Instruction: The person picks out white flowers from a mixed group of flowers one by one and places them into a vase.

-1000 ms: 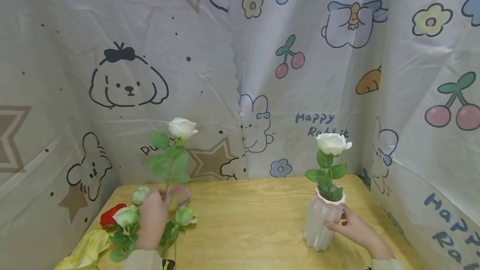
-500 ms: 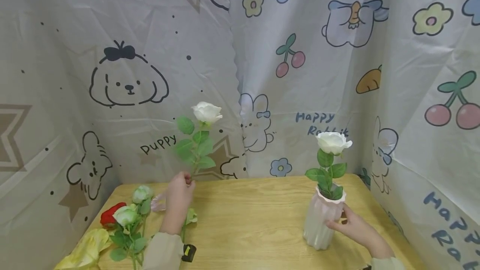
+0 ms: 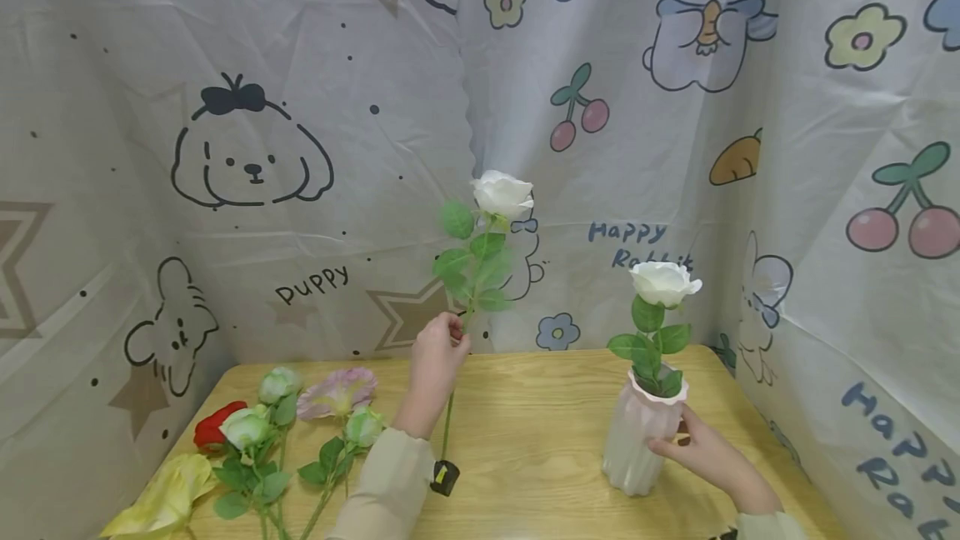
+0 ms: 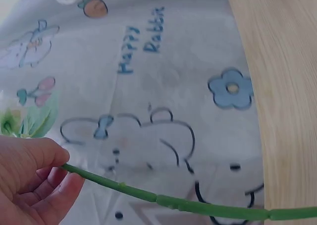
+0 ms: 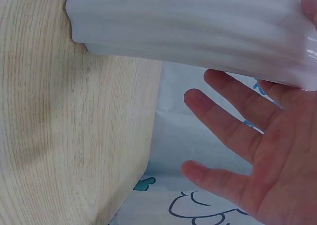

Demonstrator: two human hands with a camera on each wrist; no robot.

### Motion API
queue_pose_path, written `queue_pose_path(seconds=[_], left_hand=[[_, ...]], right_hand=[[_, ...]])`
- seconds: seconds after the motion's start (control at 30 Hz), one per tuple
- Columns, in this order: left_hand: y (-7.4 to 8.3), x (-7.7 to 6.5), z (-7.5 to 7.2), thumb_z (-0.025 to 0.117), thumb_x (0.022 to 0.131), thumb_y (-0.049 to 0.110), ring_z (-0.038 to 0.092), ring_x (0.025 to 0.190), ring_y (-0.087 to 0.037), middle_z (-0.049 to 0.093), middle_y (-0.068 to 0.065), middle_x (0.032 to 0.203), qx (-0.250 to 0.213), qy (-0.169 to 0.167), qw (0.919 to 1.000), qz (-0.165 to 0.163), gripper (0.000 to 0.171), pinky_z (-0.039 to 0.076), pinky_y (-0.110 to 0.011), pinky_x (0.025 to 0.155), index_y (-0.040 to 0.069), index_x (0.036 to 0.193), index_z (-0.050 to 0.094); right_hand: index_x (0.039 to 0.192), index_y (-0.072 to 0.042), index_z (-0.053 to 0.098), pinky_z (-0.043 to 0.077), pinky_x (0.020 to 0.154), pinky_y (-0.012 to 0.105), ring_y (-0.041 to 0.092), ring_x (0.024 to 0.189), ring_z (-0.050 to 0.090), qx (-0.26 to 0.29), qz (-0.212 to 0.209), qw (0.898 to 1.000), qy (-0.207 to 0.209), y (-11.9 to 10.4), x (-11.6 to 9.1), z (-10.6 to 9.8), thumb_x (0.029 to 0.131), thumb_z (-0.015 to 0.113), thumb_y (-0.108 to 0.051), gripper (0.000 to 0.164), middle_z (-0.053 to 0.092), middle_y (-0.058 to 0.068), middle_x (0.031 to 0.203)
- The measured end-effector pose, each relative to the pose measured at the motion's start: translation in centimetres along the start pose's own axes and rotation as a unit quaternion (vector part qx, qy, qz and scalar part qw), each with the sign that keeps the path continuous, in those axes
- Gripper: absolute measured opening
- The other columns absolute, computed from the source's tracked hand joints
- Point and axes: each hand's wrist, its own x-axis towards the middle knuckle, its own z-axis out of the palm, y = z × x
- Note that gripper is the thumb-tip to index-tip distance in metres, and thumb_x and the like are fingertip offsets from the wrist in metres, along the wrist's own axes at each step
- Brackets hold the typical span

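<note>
My left hand (image 3: 437, 361) pinches the green stem of a white rose (image 3: 502, 195) just below its leaves. The rose is upright above the table, its stem hanging down past the wrist. In the left wrist view the stem (image 4: 198, 206) leaves my thumb and fingers and runs right. At the right stands a pale pink-white fluted vase (image 3: 636, 440) with another white rose (image 3: 665, 283) in it. My right hand (image 3: 708, 455) holds the vase's side between thumb and forefinger. In the right wrist view the other fingers (image 5: 225, 126) are spread out, away from the vase (image 5: 188, 27).
On the left of the wooden table (image 3: 540, 432) lie a red flower (image 3: 217, 427), several pale green roses (image 3: 246, 427), a pink-purple flower (image 3: 337, 394) and a yellow flower (image 3: 165, 497). A printed curtain (image 3: 412, 107) encloses the table's back and sides.
My left hand has carried the white rose up and to the right, away from the flowers lying on the left. The right hand and vase have stayed in place.
</note>
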Motion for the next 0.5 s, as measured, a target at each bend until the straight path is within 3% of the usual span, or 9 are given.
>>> queue_pose_path(seconds=[0.5], left_hand=[[5.1,-0.3,2.6,0.056,0.079,0.007,0.059,0.070,-0.011,0.061,-0.008,0.082,-0.096,0.030,0.9928,0.065,0.012,0.050,-0.016,0.062,0.004,0.091,0.057]], right_hand=[[0.135,0.001,0.019,0.051,0.073,0.039,0.027,0.098,0.054,-0.002,0.001,1.000,0.003,0.0,-0.1,0.2,0.080,0.059,-0.038,0.079,0.046,0.029,0.124]])
